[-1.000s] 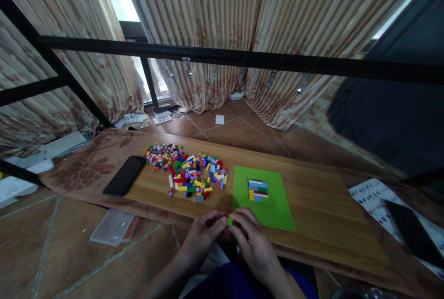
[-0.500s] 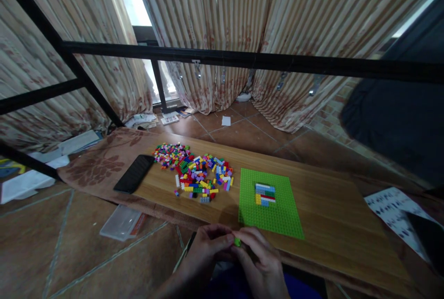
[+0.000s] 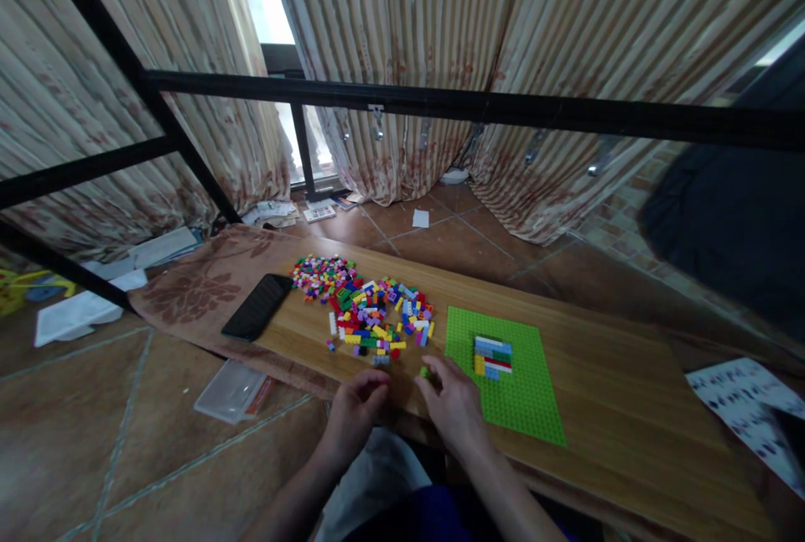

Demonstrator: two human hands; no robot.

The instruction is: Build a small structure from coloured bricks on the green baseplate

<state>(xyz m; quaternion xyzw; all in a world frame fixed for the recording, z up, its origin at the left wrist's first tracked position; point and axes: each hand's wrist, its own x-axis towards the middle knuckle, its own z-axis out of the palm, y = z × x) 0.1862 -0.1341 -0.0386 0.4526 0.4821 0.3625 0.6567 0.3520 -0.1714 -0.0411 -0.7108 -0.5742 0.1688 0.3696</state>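
Observation:
My right hand [image 3: 454,403] pinches a small lime-green brick [image 3: 425,372] between thumb and forefinger, just left of the green baseplate [image 3: 528,399]. On that plate sits a flat block of bricks [image 3: 494,357] in blue, white, red, yellow and green. My left hand [image 3: 353,414] is over the table's front edge with thumb and forefinger closed together. A hint of pink or red shows at its fingertips, too small to name. Beyond the left hand spreads a loose pile of coloured bricks [image 3: 383,315], with a grey-blue brick [image 3: 381,360] nearest to it.
Smaller bright pieces [image 3: 324,273] lie at the pile's far left. A black phone [image 3: 257,307] rests by the brown cloth [image 3: 194,282] on the wooden table [image 3: 629,408]. On the floor are a clear plastic box [image 3: 230,391] and a printed sheet [image 3: 748,408]. A black rail [image 3: 428,99] crosses behind.
My hands have come apart and moved forward. The lime-green brick has left the left hand's fingers and stays in my right hand. The view has shifted slightly.

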